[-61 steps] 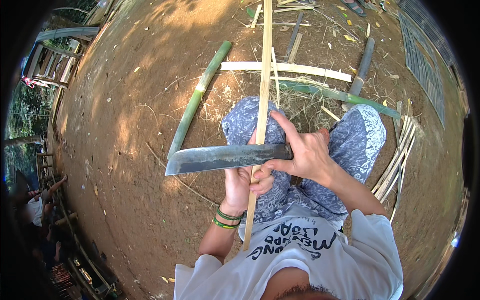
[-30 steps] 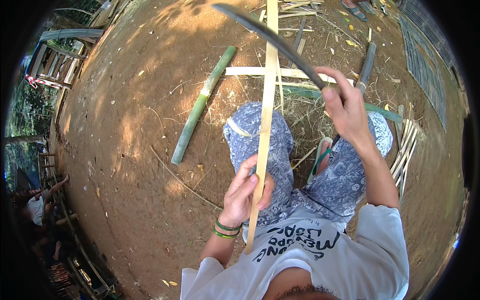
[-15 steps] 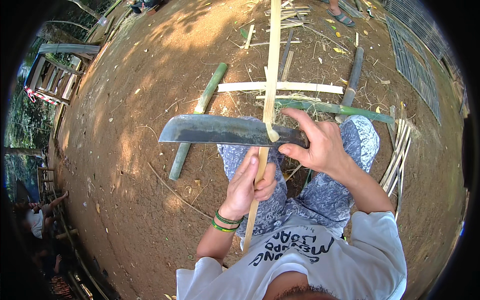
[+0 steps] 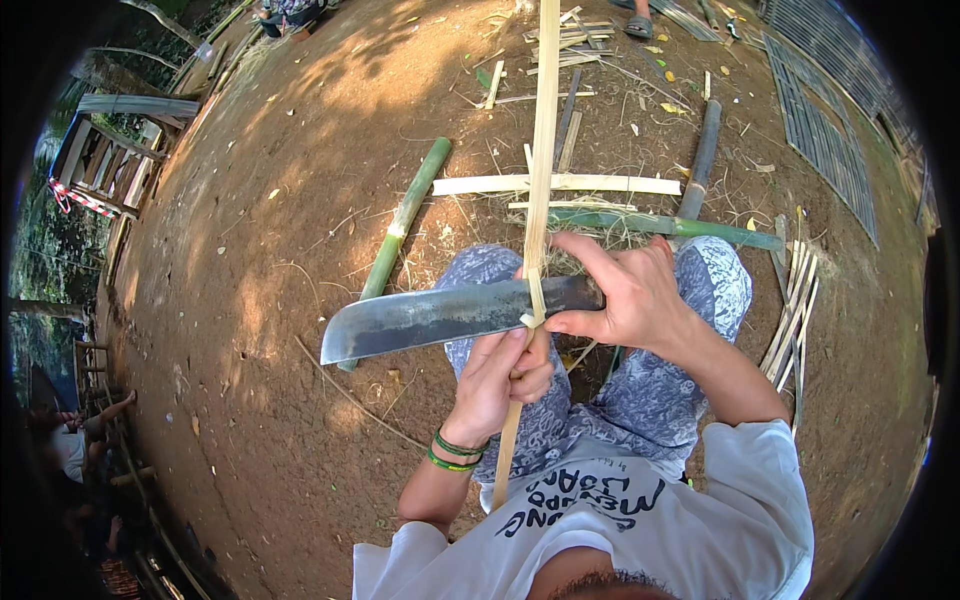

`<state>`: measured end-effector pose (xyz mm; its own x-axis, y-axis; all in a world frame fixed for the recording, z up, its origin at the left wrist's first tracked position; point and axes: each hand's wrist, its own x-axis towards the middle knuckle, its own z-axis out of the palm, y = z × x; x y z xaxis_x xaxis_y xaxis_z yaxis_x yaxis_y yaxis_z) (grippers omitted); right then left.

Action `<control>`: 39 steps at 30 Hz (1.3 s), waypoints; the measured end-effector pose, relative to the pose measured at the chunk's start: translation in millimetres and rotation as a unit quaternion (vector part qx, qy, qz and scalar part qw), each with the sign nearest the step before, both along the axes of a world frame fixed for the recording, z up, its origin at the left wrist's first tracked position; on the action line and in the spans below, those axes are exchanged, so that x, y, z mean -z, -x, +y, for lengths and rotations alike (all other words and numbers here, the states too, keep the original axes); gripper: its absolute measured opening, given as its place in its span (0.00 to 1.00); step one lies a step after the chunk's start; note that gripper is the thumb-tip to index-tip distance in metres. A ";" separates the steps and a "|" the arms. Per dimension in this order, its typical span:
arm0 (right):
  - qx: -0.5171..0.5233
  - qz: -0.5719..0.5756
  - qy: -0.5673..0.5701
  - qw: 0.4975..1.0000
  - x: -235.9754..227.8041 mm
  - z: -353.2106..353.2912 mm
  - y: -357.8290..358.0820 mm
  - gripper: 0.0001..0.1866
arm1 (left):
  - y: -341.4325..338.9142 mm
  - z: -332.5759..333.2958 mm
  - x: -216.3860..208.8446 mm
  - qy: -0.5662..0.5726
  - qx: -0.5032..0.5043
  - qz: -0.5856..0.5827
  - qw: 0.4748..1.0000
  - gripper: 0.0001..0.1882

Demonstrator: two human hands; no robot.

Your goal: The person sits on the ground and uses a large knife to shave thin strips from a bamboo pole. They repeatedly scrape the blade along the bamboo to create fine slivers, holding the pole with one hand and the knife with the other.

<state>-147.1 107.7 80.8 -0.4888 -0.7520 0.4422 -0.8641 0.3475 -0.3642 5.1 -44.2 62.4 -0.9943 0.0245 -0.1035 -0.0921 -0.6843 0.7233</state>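
Note:
A long pale bamboo strip (image 4: 541, 130) runs upright through the middle, from the top edge down to my shirt. My left hand (image 4: 495, 378) is closed around its lower part, just below the blade. My right hand (image 4: 640, 295) grips a machete (image 4: 430, 318) near the handle, its thumb and forefinger reaching toward the strip; the handle is largely hidden. The dark, broad blade lies across the strip, tip pointing left and a little toward me. Where they meet, a thin sliver (image 4: 537, 298) of bamboo peels up over the blade and curls at its end.
Beyond my knees lie a green bamboo pole (image 4: 405, 220) at left, a pale slat (image 4: 620, 184) and another green bamboo piece (image 4: 720, 231). Thin strips (image 4: 797, 310) are heaped at right. A foot in a sandal (image 4: 639, 25) shows at the top; a bamboo panel (image 4: 825, 135) lies far right.
The blade has slid toward me along the strip, close to my left hand, and its tip has dipped. The peeled sliver is longer. My right hand has shifted slightly nearer.

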 end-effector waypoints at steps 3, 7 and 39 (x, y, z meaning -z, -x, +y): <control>-0.015 0.035 0.026 0.999 -3.2 1.6 3.7 0.44 | -3.6 -3.1 3.8 0.006 0.015 0.014 1.000 0.14; -0.006 0.074 0.022 0.997 -3.1 1.8 2.9 0.45 | -9.2 1.0 -2.4 0.007 -0.006 -0.009 1.000 0.12; 0.277 -0.149 0.245 0.917 -44.6 56.9 133.3 0.31 | -55.2 -17.5 -1.3 -0.037 -0.074 -0.029 0.996 0.29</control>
<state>-280.4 164.6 125.4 -0.8899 -0.0973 0.4456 -0.4408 0.4347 -0.7853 60.3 -61.7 63.6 -0.9801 -0.1117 -0.1642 -0.0268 -0.7449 0.6666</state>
